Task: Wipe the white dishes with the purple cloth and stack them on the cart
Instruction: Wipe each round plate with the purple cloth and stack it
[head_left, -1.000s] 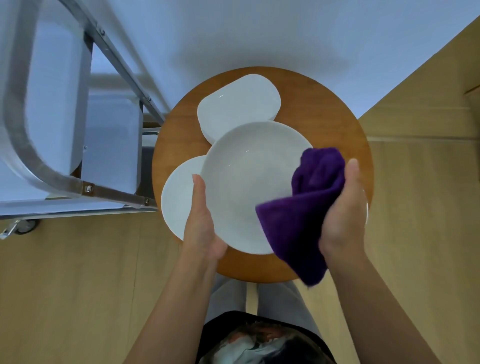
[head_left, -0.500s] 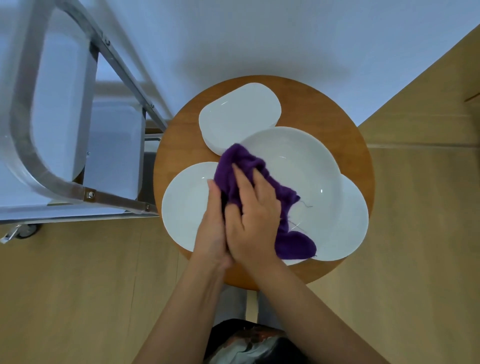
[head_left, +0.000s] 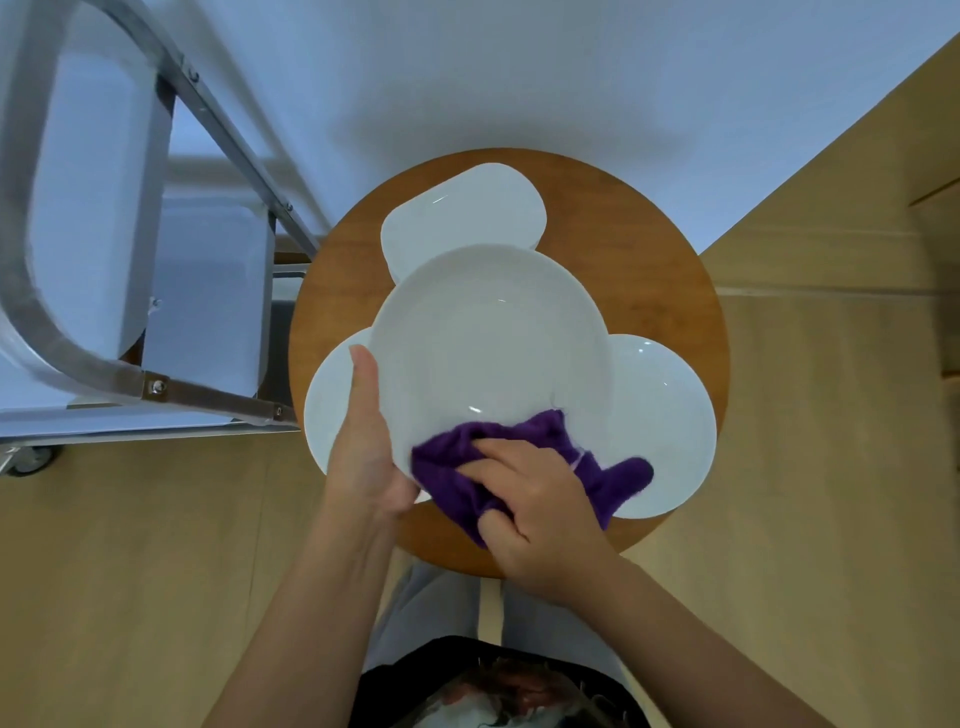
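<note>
— Where's the round plate (head_left: 488, 338)?
— Above the wooden counter (head_left: 670, 270); the left hand (head_left: 363, 447) grips its edge.
— The other hand?
— The right hand (head_left: 535, 499) presses the bunched purple cloth (head_left: 457, 467) on its near rim.

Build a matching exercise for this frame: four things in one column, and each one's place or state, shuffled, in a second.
Things:
1. round plate
2. purple cloth
3. squarish dish
4. metal cart

Places or states:
A. at the far side of the wooden stool
B. left of the stool
C. gripped at its left rim by the left hand
D. bunched under the right hand

Pairs: 1-C, 2-D, 3-A, 4-B
</note>
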